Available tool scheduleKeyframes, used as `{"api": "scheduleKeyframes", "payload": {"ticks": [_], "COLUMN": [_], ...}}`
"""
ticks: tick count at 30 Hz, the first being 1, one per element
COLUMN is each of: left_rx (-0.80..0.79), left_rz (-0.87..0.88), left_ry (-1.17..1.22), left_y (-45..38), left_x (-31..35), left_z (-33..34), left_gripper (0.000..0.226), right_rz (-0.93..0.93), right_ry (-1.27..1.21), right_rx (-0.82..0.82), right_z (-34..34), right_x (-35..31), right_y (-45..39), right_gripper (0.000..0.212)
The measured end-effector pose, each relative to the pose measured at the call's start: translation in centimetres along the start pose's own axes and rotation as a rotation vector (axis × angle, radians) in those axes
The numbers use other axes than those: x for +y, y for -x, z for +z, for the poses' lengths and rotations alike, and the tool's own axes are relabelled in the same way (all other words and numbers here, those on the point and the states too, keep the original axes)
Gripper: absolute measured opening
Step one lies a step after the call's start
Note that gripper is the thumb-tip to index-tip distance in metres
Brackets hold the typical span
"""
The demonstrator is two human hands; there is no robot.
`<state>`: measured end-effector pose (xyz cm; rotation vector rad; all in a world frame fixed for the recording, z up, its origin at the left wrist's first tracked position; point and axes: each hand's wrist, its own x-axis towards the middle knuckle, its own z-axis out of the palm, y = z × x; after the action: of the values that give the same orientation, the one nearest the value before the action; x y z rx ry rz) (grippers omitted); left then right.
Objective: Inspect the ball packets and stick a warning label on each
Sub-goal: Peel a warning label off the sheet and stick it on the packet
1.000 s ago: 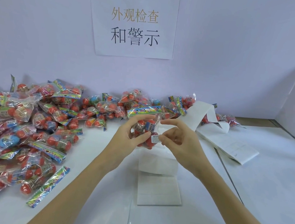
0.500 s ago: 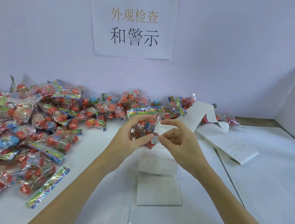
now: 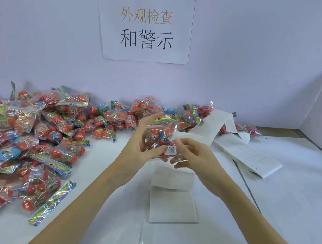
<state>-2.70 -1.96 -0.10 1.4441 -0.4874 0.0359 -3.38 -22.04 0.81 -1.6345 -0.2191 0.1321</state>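
**One packet in hand, a heap waiting at the inspection bench**

A person's two bare hands meet above a white worktop (image 3: 288, 198), working on a single clear packet (image 3: 159, 137) of red balls with one blue among them. The left hand (image 3: 140, 149) cradles the packet from the left, its fingers (image 3: 152, 118) spread loosely behind the top and the thumb pressed against the lower front. One small white warning label (image 3: 170, 150) sits on the packet's lower right face, its printed side toward the camera. The right hand (image 3: 198, 159) closes in beside it, thumb and forefinger tips bent together at the label's right edge; whether they pinch the label or only touch it cannot be told.

To the left and along the back wall lies a heap (image 3: 22, 135) of like packets, too many and too overlapped to count, each with a bright printed header strip. Beneath the hands one long white backing strip (image 3: 170, 206) trails across the worktop, folded in flat panels, and rises behind the right hand toward the back. One folded stack of label sheets (image 3: 253, 159) rests to the right, well apart from the heap.

On the wall hangs one paper sign (image 3: 145, 24) with two lines of Chinese characters, the upper in gold, the lower in black, and one yellow patch in its top left corner. A white panel (image 3: 318, 108) leans at the right edge.
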Motion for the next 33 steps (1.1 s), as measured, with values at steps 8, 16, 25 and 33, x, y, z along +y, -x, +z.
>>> {"api": "scheduleKeyframes", "payload": {"ticks": [8,16,25,33], "left_rx": [-0.008,0.078,0.339,0.336], "left_rz": [0.001,-0.013,-0.218,-0.226], "left_ry": [0.011,0.097,-0.044,0.186], "left_y": [0.04,-0.09,-0.52,-0.42], "left_x": [0.21,0.12,0.19,0.73], "left_z": [0.58,0.17,0.51,0.13], "left_gripper": [0.084,0.089,0.053,0.034], "right_rz": [-0.086,-0.018,0.001,-0.006], "right_ry": [0.001,-0.177,0.018,0.016], "right_rx": [0.070,0.005,0.026,-0.028], "right_z": [0.16,0.01,0.06,0.37], "right_x": [0.25,0.18,0.61,0.76], "right_y": [-0.02,0.00,-0.06,0.03], "right_gripper": [0.019,0.028,0.028,0.025]}}
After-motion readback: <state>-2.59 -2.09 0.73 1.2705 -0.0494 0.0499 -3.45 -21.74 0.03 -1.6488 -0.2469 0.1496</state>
